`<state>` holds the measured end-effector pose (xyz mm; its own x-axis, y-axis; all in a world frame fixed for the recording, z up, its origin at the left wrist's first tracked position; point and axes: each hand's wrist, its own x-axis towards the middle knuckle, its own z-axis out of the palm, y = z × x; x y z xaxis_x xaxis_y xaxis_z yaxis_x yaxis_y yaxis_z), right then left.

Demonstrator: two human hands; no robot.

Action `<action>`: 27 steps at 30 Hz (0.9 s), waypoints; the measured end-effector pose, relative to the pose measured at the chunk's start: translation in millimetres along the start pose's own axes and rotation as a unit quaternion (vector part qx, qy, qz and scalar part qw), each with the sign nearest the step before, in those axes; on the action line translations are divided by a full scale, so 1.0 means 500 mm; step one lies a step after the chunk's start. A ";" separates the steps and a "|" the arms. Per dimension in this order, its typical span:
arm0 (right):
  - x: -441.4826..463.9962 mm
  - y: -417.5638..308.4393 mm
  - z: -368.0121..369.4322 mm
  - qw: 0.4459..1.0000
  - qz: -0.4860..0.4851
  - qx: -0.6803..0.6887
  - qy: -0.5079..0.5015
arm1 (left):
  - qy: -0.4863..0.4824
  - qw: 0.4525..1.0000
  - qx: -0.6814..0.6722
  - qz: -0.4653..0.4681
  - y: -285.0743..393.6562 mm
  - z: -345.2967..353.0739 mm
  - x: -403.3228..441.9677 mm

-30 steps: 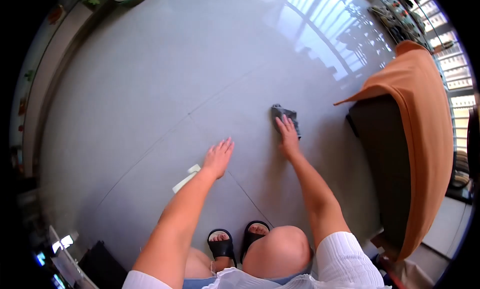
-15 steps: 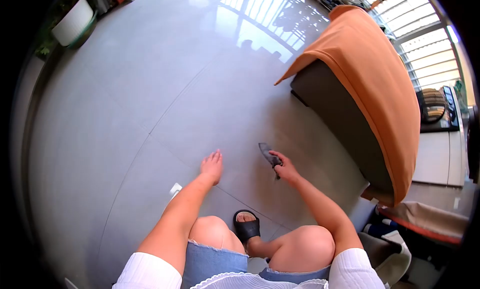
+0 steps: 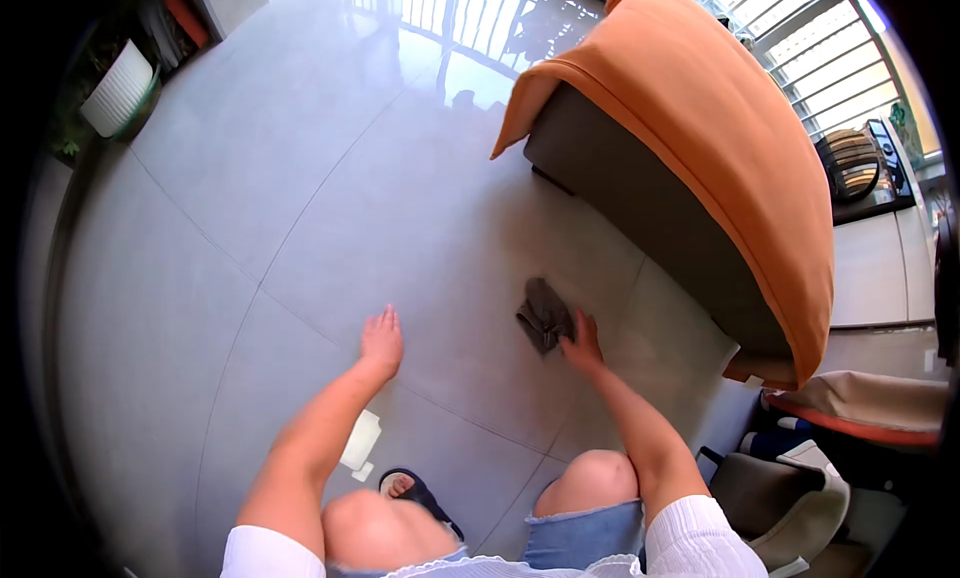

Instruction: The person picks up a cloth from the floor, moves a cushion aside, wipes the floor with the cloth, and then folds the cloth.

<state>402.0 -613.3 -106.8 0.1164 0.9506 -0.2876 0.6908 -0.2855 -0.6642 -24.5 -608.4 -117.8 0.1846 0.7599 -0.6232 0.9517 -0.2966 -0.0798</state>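
Observation:
My right hand [image 3: 584, 342] has its thumb and fingers at the right edge of a crumpled dark grey cloth [image 3: 544, 316] and appears to pinch it. The cloth is spread wide over the grey tiled floor [image 3: 330, 238]; whether it touches the tiles I cannot tell. My left hand [image 3: 382, 342] is over the floor to the left of the cloth, its fingers stretched out together and nothing in it. Below that hand, a black sandal [image 3: 425, 498] is on my foot.
A dark sofa-like piece of furniture [image 3: 630, 213] under an orange cover [image 3: 700, 128] stands on the right. Shoes [image 3: 790, 488] lie at lower right. A white planter [image 3: 120, 90] stands at upper left. The white patch [image 3: 362, 441] near my left forearm may be a reflection.
The cloth has gone from a narrow shape to a wider, spread one at my right hand. My left hand has moved left. My knees are further apart, and the view has shifted.

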 end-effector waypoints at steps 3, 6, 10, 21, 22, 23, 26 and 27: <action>-0.031 -0.065 -0.048 0.944 -0.217 -0.238 -0.072 | -0.052 0.997 -0.052 0.030 0.027 -0.111 -0.073; -0.014 -0.109 -0.049 0.910 -0.302 -0.264 -0.106 | -0.017 0.994 -0.103 0.031 0.101 -0.142 -0.116; 0.043 -0.072 0.017 0.916 -0.310 -0.251 -0.050 | 0.054 0.969 -0.240 -0.016 0.211 -0.110 -0.149; 0.085 -0.182 0.248 0.852 -0.516 -0.087 -0.006 | 0.172 0.900 -0.388 -0.100 0.288 0.025 -0.225; 0.030 -0.160 0.252 0.844 -0.522 -0.078 -0.093 | 0.186 0.896 -0.391 -0.100 0.292 0.029 -0.222; -0.025 -0.127 0.236 0.818 -0.550 -0.092 -0.141 | 0.202 0.891 -0.394 -0.098 0.294 0.027 -0.215; -0.076 -0.053 0.106 0.798 -0.543 -0.120 -0.233 | 0.214 0.883 -0.408 -0.097 0.310 0.021 -0.232; -0.051 -0.022 0.083 0.808 -0.524 -0.122 -0.239 | 0.212 0.882 -0.411 -0.091 0.312 0.018 -0.237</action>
<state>362.0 -639.3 -120.8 -0.8732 0.4819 0.0726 0.3572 0.7343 -0.5773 99.8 -749.8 -63.6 -0.0801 0.9515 -0.2971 0.7995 0.2393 0.5509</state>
